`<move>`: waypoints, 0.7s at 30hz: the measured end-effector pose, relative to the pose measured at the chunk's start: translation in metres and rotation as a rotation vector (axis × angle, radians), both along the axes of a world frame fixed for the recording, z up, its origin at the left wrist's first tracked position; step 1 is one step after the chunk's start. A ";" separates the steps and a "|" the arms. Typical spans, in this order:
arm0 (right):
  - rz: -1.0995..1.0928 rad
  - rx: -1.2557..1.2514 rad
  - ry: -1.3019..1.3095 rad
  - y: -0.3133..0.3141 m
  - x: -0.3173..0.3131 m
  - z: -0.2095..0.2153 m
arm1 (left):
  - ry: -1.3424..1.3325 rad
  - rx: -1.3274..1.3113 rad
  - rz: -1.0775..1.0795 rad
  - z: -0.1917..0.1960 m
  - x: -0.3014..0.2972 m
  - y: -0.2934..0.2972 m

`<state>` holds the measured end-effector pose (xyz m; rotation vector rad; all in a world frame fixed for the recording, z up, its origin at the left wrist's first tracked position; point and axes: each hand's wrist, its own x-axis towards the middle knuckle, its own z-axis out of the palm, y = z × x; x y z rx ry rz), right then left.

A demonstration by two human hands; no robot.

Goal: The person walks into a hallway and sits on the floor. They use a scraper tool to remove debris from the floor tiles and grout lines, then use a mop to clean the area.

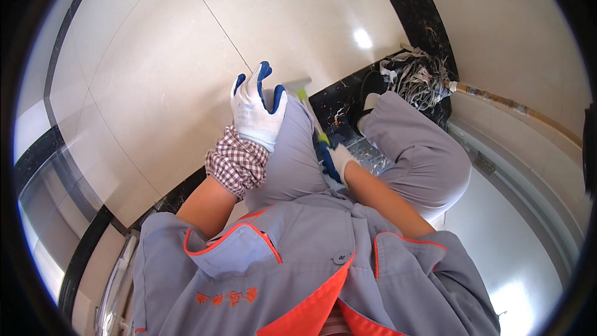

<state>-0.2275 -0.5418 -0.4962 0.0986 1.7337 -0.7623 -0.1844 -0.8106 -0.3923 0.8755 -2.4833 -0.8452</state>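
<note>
The right hand (341, 157) is gripping a green-handled brush (309, 107) low between the knees, its long axis pointing away toward the floor (155, 74). The left hand (256, 109), open, is resting on the left knee (295, 149).

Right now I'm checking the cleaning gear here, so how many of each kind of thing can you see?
Gloves: 2, left hand resting on the knee, right hand gripping a handle
Green-handled tool: 1
Mop: 1, lying on the floor
Checked sleeve cover: 1
Total: 5
</note>
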 end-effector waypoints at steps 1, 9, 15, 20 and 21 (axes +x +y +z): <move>0.021 0.010 0.034 0.017 0.009 -0.016 | 0.005 0.022 0.010 0.002 -0.002 0.002; -0.161 0.090 -0.072 -0.025 -0.045 -0.029 | -0.002 0.024 0.053 -0.002 0.001 0.004; -0.144 0.283 -0.178 -0.006 -0.013 0.042 | -0.011 0.033 0.064 0.002 0.002 0.003; -0.456 0.219 -0.326 -0.036 -0.031 0.083 | -0.005 0.029 0.037 0.007 -0.002 0.004; -0.465 0.215 -0.320 -0.032 -0.027 0.081 | 0.003 0.022 0.019 0.004 -0.004 0.004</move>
